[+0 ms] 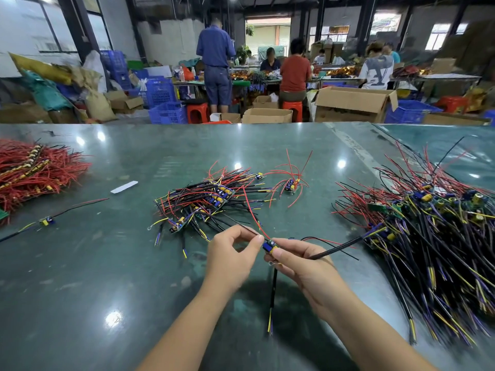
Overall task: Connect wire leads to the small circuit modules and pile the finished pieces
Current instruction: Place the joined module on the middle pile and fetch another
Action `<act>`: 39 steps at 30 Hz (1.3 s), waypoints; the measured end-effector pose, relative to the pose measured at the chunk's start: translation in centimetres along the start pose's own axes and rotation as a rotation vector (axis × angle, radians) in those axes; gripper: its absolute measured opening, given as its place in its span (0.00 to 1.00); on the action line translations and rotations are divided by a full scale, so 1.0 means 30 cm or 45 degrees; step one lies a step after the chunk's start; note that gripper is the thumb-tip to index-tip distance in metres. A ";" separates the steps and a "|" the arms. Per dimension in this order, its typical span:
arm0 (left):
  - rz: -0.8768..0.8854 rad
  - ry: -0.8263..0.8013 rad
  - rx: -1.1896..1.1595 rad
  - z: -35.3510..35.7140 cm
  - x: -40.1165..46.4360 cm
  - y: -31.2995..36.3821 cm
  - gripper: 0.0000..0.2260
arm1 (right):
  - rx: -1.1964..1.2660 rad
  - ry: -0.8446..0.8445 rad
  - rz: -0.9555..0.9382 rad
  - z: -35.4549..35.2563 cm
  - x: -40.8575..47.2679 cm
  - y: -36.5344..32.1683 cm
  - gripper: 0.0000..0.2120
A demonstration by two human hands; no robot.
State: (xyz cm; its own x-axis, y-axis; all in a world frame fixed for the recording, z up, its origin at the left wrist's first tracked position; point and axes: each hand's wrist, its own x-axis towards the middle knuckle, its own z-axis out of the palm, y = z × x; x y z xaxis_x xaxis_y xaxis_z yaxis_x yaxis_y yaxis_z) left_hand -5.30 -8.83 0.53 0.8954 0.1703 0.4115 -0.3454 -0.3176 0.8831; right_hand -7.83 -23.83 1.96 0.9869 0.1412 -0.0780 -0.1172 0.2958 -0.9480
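A small circuit module (270,247) with a blue part is held between both hands over the green table (107,263). My right hand (300,266) pinches the module, and a black lead (334,249) runs out past its fingers to the right. My left hand (233,258) pinches a thin black wire at the module's left side. A red wire (251,212) arcs up from the module. A black lead with yellow and purple ends (272,303) hangs below. A pile of wired modules (206,202) lies just beyond the hands.
A big heap of modules with black, red and yellow leads (428,231) fills the right side. Red wire bundles (32,172) lie far left. One small module group (292,184), a single wired module (47,221) and a white strip (124,187) lie apart. Several people work beyond the table.
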 end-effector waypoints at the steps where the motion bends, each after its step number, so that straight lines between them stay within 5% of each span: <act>1: 0.021 -0.025 -0.013 0.002 -0.004 0.003 0.05 | -0.034 0.017 -0.019 0.001 -0.002 0.004 0.10; 5: -0.052 -0.338 -0.165 -0.002 -0.022 0.014 0.16 | -0.164 -0.097 0.000 0.005 -0.022 0.007 0.10; 10: 0.129 -0.503 0.399 -0.066 -0.002 -0.007 0.23 | -0.270 -0.206 0.065 -0.004 -0.030 0.004 0.08; 19: 0.134 0.098 0.001 -0.136 0.060 -0.027 0.24 | -0.306 -0.375 0.130 -0.038 -0.030 -0.018 0.08; 29: -0.146 0.289 -0.348 -0.127 0.090 -0.044 0.28 | -0.290 -0.492 0.116 -0.046 -0.026 -0.031 0.10; 31: -0.308 0.167 -0.522 -0.121 0.083 -0.029 0.27 | -0.272 -0.467 0.066 -0.045 -0.024 -0.031 0.10; 36: -0.338 -0.633 -0.480 -0.075 0.003 -0.002 0.14 | -0.180 -0.311 -0.130 -0.057 -0.005 -0.033 0.12; 39: -0.311 -0.641 -0.414 -0.011 -0.029 0.017 0.07 | -0.310 -0.265 -0.279 -0.062 -0.006 -0.039 0.13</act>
State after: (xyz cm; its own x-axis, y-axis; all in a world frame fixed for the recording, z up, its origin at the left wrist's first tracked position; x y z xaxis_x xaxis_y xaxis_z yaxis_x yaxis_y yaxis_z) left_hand -6.35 -8.83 0.70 0.9540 -0.2814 0.1035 -0.1117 -0.0130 0.9937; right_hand -7.68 -25.97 2.50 0.9391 0.2955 0.1754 0.1487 0.1107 -0.9827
